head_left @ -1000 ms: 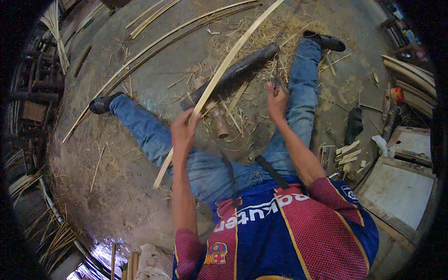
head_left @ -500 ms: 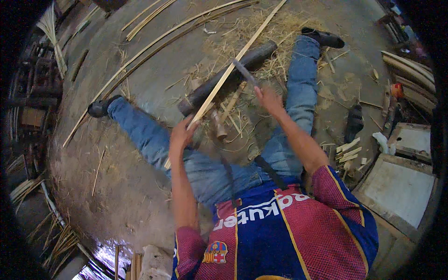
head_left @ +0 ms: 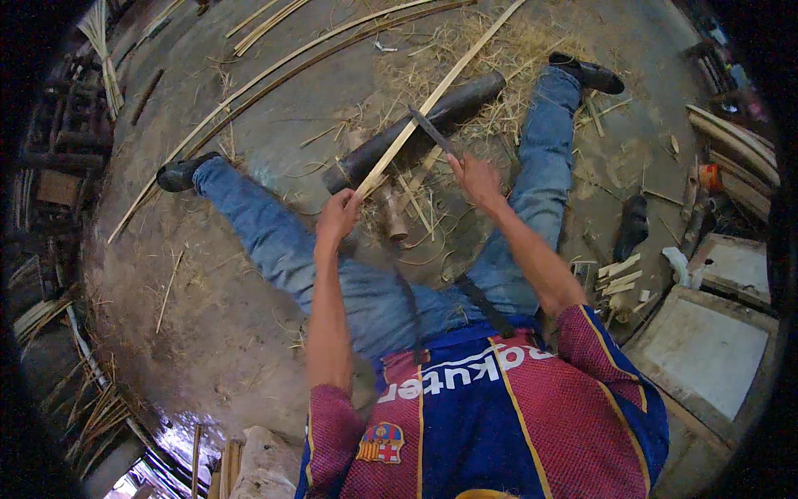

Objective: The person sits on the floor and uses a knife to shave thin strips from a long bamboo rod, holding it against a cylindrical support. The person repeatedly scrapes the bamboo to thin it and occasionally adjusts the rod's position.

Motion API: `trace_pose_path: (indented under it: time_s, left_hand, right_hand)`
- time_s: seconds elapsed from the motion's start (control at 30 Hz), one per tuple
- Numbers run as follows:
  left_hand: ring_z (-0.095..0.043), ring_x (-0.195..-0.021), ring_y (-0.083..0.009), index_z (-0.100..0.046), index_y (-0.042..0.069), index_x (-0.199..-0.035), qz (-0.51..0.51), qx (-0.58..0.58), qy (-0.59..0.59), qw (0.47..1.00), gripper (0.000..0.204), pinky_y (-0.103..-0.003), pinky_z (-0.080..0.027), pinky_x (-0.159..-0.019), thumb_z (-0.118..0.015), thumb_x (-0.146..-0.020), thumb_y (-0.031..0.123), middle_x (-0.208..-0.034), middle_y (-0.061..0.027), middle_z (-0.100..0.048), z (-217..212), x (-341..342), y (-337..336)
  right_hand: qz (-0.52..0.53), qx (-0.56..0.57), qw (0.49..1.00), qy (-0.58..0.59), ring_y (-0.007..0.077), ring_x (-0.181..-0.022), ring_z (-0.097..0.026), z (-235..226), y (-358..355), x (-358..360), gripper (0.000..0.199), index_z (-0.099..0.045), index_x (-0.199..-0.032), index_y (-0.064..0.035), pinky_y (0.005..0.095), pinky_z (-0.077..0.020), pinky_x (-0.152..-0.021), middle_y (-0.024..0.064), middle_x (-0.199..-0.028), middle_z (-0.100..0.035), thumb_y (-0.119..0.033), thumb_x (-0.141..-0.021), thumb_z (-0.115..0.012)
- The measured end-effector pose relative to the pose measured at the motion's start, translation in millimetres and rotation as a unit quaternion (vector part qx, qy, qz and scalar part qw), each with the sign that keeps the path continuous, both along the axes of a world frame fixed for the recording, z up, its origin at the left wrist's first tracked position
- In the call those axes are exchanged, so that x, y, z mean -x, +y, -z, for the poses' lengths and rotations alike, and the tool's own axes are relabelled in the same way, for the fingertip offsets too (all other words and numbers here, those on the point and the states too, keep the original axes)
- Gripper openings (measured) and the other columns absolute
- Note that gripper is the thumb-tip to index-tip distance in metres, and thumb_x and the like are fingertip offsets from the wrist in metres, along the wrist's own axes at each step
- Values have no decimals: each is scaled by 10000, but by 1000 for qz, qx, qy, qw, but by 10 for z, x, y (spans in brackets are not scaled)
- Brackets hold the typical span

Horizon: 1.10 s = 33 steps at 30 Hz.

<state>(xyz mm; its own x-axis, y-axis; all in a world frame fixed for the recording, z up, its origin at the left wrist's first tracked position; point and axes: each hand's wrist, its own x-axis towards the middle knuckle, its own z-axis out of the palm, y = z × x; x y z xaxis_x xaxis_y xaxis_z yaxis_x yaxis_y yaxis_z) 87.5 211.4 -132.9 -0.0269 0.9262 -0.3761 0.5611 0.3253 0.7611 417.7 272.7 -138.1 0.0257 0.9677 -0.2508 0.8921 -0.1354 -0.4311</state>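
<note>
A long pale strip, apparently split bamboo (head_left: 458, 68), slants away from me across a dark round log (head_left: 382, 151) lying on the floor between my legs. My left hand (head_left: 337, 218) is closed round the strip's near end. In my right hand (head_left: 477, 178), closed on its handle, is a knife (head_left: 431, 130). Its dark blade lies across the strip above the log; whether the edge is cutting in cannot be made out. Under the log's near side a wooden piece (head_left: 394, 214) sticks out toward me.
Shavings (head_left: 532, 50) litter the floor beyond the log. Two long curved strips (head_left: 274, 76) lie at the far left by my shoe. Short offcuts (head_left: 619, 279), a dark shoe-like thing (head_left: 632, 226) and framed pale panels (head_left: 706, 341) are at the right. Bundled thin strips (head_left: 101, 62) stand far left.
My left hand has moved forward, and the strip's tail that trailed behind it no longer shows. The knife stays across the strip over the log. The view has shifted slightly.
</note>
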Motion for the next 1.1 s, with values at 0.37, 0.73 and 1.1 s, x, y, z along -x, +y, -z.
trace_pose_path:
  time_s: [0.37, 0.73, 1.1]
  left_hand:
    - [-319, -435, -36, -626, 78, -879, -107, 209, -239, 942, 349, -237, -255, -392, -669, -940, 419, -587, 63, -432, -139, 352, -124]
    - [-279, -424, -36, -579, 101, -863, -128, 258, -299, 909, 332, -218, -234, -376, -714, -914, 400, -578, 79, -368, -200, 420, -67]
    - [-273, -419, -32, -583, 84, -872, -129, 242, -296, 915, 332, -222, -225, -377, -700, -927, 389, -581, 70, -378, -87, 345, -100]
  right_hand:
    - [-184, -81, 975, 92, 438, -712, -645, 117, -534, 333, 570, -624, -840, -27, 514, -512, -663, 226, -684, -626, -568, -971, -500]
    - [-148, 80, 984, 66, 453, -861, -673, -21, -597, 328, 638, -651, -1017, -55, 572, -525, -765, 242, -885, -688, -662, -934, -474]
    - [-126, 17, 991, 45, 441, -813, -681, 42, -346, 168, 578, -667, -971, -52, 538, -536, -771, 223, -820, -694, -593, -971, -464]
